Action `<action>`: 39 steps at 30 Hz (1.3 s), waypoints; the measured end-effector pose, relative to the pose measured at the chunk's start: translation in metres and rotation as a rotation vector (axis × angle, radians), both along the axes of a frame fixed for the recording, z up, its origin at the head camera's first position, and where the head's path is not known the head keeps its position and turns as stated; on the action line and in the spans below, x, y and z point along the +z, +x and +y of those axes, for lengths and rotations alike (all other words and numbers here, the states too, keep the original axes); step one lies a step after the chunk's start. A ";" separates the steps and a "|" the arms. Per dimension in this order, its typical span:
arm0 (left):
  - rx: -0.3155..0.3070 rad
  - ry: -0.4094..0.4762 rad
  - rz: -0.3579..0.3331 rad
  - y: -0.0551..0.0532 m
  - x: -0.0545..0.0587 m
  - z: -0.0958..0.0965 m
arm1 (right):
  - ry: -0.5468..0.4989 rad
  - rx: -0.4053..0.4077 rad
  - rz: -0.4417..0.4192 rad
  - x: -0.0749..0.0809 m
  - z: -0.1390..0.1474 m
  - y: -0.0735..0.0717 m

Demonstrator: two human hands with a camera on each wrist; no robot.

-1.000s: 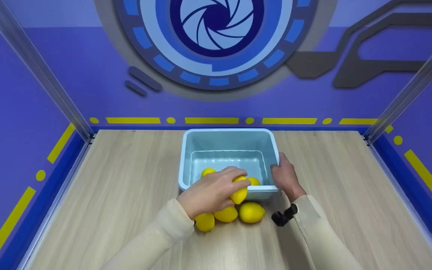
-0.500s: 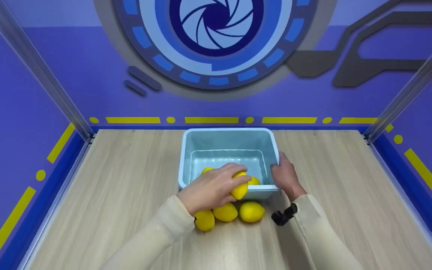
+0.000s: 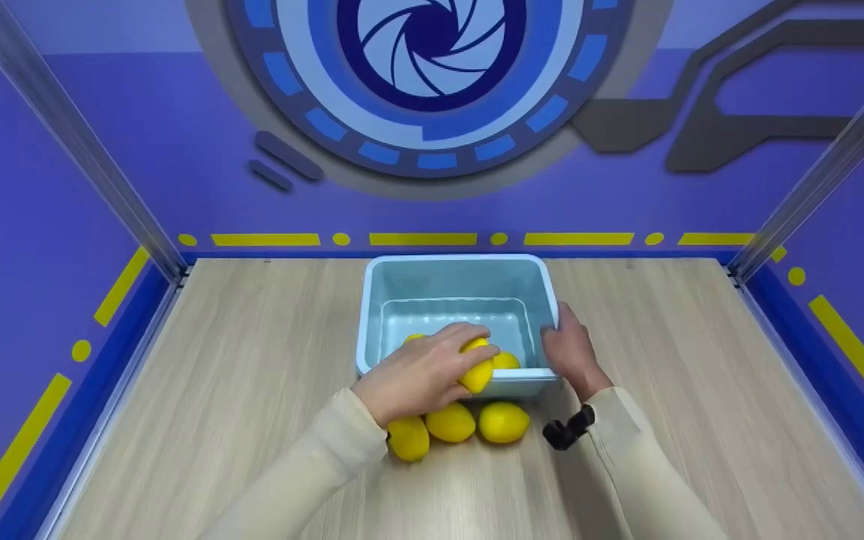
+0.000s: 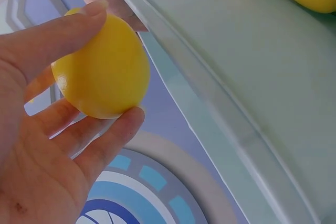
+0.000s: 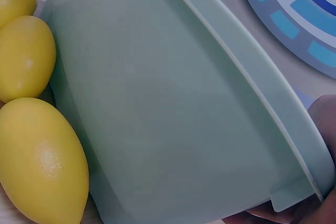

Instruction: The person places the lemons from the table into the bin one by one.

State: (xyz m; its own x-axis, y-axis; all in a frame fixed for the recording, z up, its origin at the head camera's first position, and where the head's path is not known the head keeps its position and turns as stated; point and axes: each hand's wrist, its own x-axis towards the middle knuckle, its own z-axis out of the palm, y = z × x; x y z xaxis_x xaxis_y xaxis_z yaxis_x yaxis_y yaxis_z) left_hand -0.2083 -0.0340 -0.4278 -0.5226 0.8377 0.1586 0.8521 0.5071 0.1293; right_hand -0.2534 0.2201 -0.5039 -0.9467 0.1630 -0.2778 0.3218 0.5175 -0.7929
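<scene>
My left hand (image 3: 418, 376) holds a yellow lemon (image 3: 480, 372) over the front rim of a light blue plastic bin (image 3: 454, 259). In the left wrist view the thumb and fingertips grip the lemon (image 4: 107, 72) from opposite sides, close to the bin's rim (image 4: 210, 103). My right hand (image 3: 573, 354) grips the bin at its right rim near the front corner. Inside the bin lies another lemon (image 3: 507, 361), and a bit of yellow (image 3: 415, 337) shows behind the left hand. Three lemons rest on the table before the bin: left (image 3: 409, 439), middle (image 3: 451, 424) and right (image 3: 504, 423).
The wooden table (image 3: 267, 337) is enclosed by a back wall (image 3: 432, 210) and side walls of blue-purple panels with yellow markings. Metal posts (image 3: 113, 180) stand at the back corners. The bin sits near the back wall. A black device (image 3: 568, 428) is strapped at the right wrist.
My left hand has edged slightly up and away from me with the lemon, further over the bin's front rim. The right hand stays on the bin, and the lemons on the table have not moved.
</scene>
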 end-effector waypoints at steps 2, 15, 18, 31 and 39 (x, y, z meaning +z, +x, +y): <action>0.006 -0.004 -0.004 0.000 0.000 0.000 | -0.004 -0.001 -0.006 0.000 0.000 0.000; 0.043 -0.027 -0.049 -0.003 -0.003 -0.001 | 0.009 -0.001 0.002 0.000 0.000 0.000; 0.049 -0.025 -0.055 -0.003 -0.004 -0.001 | 0.024 0.002 0.006 0.000 0.000 -0.001; 0.066 -0.025 -0.104 -0.006 -0.008 -0.001 | 0.007 -0.014 -0.012 0.000 -0.001 -0.002; 0.069 -0.029 -0.112 -0.010 -0.009 0.000 | -0.003 -0.021 -0.025 0.001 -0.001 -0.002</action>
